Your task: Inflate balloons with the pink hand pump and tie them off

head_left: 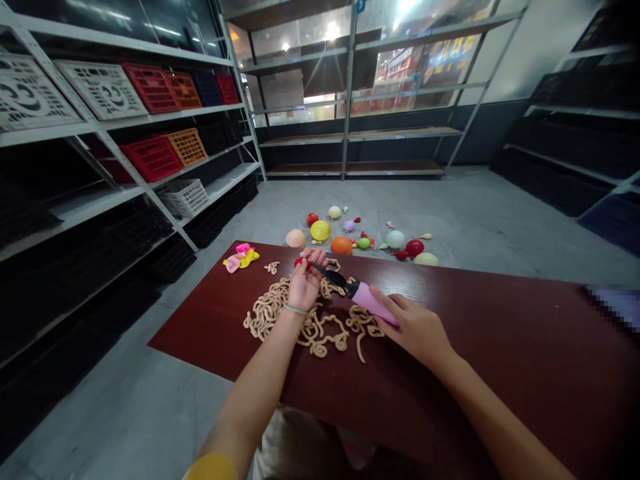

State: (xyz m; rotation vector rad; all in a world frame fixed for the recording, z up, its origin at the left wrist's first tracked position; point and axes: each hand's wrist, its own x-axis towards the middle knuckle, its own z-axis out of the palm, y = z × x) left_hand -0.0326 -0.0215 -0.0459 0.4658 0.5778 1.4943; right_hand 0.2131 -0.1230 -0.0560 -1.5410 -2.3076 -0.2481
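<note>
My left hand (306, 280) is closed on a small red uninflated balloon (300, 263), pinching it at the black nozzle (330, 275) of a pink hand pump (373, 303). My right hand (415, 327) is wrapped round the pink pump body and holds it tilted across the dark red table (500, 373). Under both hands lies a heap of tan, curly string-like pieces (280, 310). A green band sits on my left wrist.
A pink and yellow balloon bundle (241, 258) lies at the table's far left corner. Several inflated balloons (360, 237) in mixed colours are scattered on the grey floor beyond the table. Metal shelves with plastic crates (150, 87) line the left wall; empty shelving stands behind.
</note>
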